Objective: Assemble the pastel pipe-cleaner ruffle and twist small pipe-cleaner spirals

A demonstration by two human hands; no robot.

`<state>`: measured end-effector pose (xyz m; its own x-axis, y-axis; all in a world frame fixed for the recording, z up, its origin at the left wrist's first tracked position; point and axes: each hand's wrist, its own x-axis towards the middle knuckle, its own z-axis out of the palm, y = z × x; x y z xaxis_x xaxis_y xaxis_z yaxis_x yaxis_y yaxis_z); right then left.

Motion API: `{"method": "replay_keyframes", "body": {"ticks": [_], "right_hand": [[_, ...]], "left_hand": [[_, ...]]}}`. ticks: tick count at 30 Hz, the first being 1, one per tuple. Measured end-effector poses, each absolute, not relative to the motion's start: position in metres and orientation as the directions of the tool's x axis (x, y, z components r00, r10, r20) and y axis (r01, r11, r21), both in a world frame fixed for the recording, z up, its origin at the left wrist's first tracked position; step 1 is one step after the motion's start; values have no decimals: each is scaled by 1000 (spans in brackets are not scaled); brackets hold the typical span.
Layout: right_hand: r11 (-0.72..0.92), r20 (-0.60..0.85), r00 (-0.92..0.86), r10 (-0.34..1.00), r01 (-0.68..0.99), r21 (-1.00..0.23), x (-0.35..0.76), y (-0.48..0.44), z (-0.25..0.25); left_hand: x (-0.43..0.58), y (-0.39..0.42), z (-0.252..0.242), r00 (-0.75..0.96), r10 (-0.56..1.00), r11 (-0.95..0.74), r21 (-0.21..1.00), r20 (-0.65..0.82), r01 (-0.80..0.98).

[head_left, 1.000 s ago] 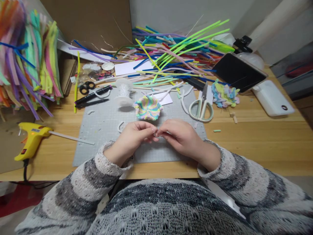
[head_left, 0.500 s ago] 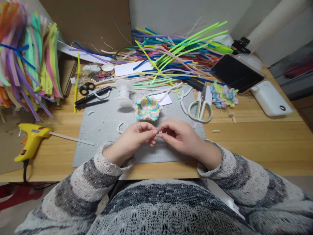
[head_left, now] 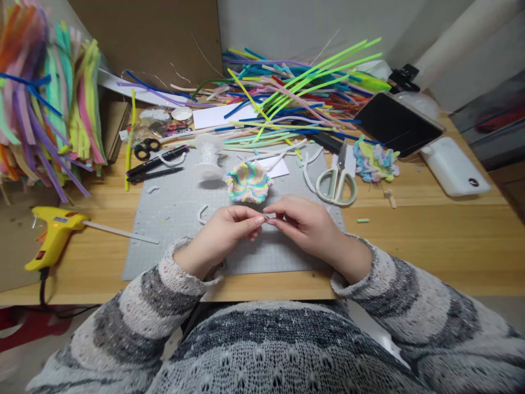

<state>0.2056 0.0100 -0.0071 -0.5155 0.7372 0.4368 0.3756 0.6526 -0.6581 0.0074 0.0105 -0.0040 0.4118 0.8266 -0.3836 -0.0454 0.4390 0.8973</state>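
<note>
My left hand (head_left: 235,225) pinches a tiny item (head_left: 266,218) between thumb and forefinger, over the grey cutting mat (head_left: 164,241). It is too small to name. From the right, my right hand (head_left: 303,221) meets it, the thumb at the item and the forefinger raised a little above. Just beyond my hands sits a ruffled pastel piece (head_left: 249,183) made of striped pipe cleaners. A short bent white pipe cleaner (head_left: 202,214) lies by my left hand. Behind it stands a spool of clear thread (head_left: 207,156).
Scissors with pale handles (head_left: 336,183) lie right of the mat. A yellow glue gun (head_left: 57,232) rests at the left, its glue stick pointing toward the mat. Pipe cleaners (head_left: 287,104) pile up at the back. A phone (head_left: 397,123) and a white device (head_left: 455,167) stand at the right.
My right forefinger has lifted slightly away from the tiny item, and the fingertips have shifted a little. The things on the table stay where they were.
</note>
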Motion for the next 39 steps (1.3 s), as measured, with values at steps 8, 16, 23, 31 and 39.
{"method": "replay_keyframes", "body": {"ticks": [8, 16, 23, 31, 39], "right_hand": [[707, 481, -550, 683, 332, -624, 209, 11, -9], [668, 410, -569, 713, 372, -645, 205, 9, -7], [469, 324, -379, 867, 398, -789, 202, 8, -2], [-26, -36, -258, 965, 44, -999, 193, 8, -7], [-106, -107, -211, 972, 16, -994, 193, 8, -7]], "left_hand": [[5, 11, -6, 438, 814, 432, 902, -381, -19], [7, 11, -3, 467, 787, 531, 828, -403, -179], [11, 4, 5, 270, 955, 138, 990, -122, -41], [11, -2, 5, 271, 836, -549, 737, 477, 395], [14, -3, 3, 324, 828, -559, 714, 457, 422]]}}
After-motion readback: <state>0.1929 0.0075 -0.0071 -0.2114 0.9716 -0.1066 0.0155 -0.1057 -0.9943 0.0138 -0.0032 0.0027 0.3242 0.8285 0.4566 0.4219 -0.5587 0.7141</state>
